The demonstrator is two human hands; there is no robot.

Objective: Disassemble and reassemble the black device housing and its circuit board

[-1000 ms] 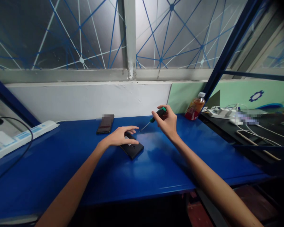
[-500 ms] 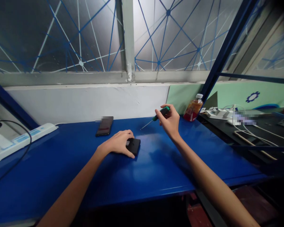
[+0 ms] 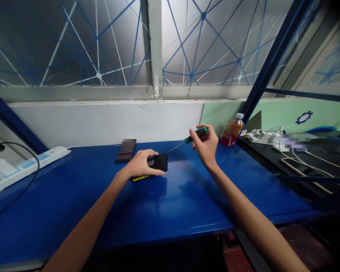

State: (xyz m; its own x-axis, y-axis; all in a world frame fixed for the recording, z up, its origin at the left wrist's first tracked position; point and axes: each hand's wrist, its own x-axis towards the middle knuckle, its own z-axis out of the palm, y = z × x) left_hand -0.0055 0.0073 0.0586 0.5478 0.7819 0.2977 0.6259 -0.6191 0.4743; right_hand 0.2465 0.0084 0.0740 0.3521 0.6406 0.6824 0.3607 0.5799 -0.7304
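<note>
A small black box-shaped device (image 3: 159,161) is held by my left hand (image 3: 138,164), thumb along its near side and fingers over its far side. It is tilted up off the table. A strip with yellow and black marks (image 3: 141,178) shows under the hand; whether it belongs to the device I cannot tell. My right hand (image 3: 206,145) grips a screwdriver (image 3: 197,134) by its black and green handle. Its thin shaft slants down to the left, the tip close to the device's far right corner. Whether the tip touches it is too small to tell.
A dark phone (image 3: 125,150) lies on the blue table (image 3: 187,211) beyond my left hand. A drink bottle (image 3: 232,129) stands at the back right. On the left is a white power strip (image 3: 28,170) with a black cable. Cables (image 3: 306,166) lie on the dark surface at right.
My left hand has lifted and tilted the black device, so its right end faces the screwdriver and the yellow strip shows. My right hand has shifted slightly right in view with the screwdriver.
</note>
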